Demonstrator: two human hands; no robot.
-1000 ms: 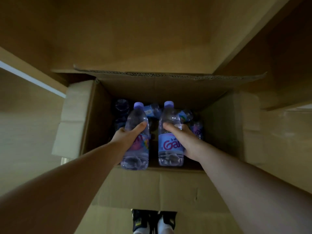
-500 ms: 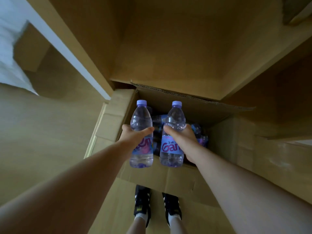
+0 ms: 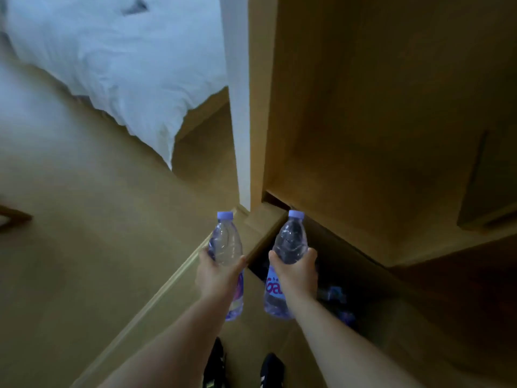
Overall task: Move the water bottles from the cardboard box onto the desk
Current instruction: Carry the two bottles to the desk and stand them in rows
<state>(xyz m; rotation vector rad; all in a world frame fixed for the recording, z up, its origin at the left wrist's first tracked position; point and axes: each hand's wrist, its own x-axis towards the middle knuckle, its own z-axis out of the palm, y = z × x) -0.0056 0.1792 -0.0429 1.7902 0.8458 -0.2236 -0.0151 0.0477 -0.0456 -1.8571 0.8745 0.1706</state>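
My left hand (image 3: 216, 275) grips a clear water bottle (image 3: 225, 242) with a lilac cap, held upright above the box's left flap. My right hand (image 3: 296, 271) grips a second bottle (image 3: 291, 242) with a purple label, upright over the open cardboard box (image 3: 251, 228). Inside the dark box, more bottles (image 3: 334, 294) lie low at the right of my right arm. The box sits on the floor under a wooden cabinet. The desk is not in view.
A wooden cabinet (image 3: 377, 121) overhangs the box at the right. A bed with white bedding (image 3: 117, 57) stands at the upper left, with wooden floor (image 3: 84, 247) in front of it. My shoes (image 3: 270, 368) stand at the bottom edge.
Both hands have lifted their bottles up out of the box. The view has swung up and to the left, bringing the bed and floor into sight.
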